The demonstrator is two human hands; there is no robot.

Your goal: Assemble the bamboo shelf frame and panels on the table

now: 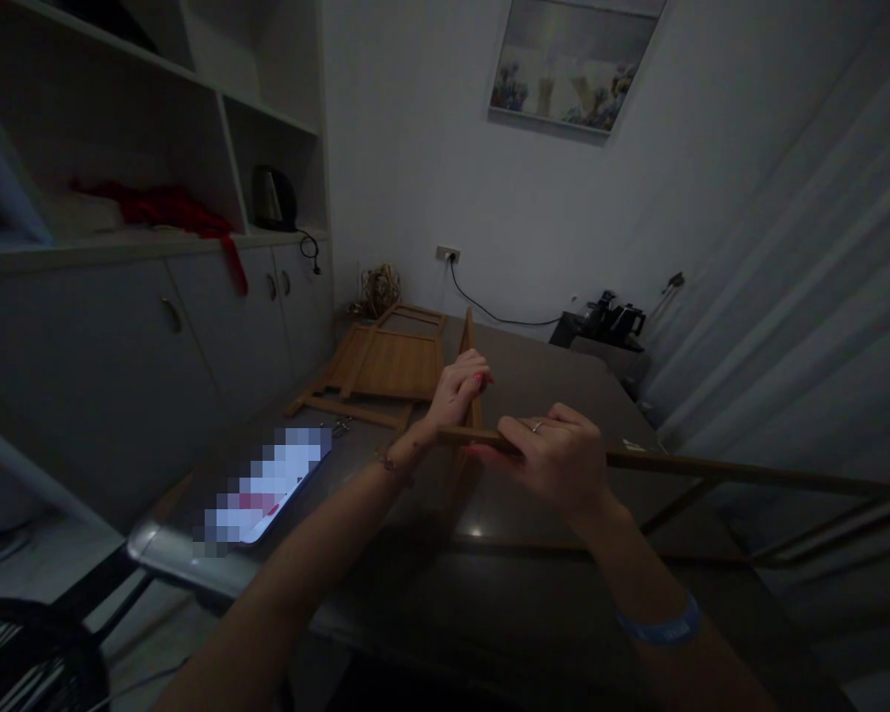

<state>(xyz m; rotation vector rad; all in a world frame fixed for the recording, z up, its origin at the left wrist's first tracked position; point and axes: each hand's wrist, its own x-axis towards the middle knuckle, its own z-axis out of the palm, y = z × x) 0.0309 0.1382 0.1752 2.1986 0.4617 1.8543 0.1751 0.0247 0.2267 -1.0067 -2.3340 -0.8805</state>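
Joint hidden (dim) — left hand (456, 391), right hand (556, 455) grip frame (712, 466).

hands (458, 388) (560, 457): 2 | wooden frames (386, 361) (712, 470): 2 | phone (267, 485): 1 | wall picture (571, 59): 1 | blue wristband (660, 628): 1

Left hand (460, 391) and right hand (556, 455) grip wooden frame (712, 468)

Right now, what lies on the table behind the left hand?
A flat wooden panel lies on the table behind the left hand, which grips an upright slat. The hand hides the panel's near right corner.
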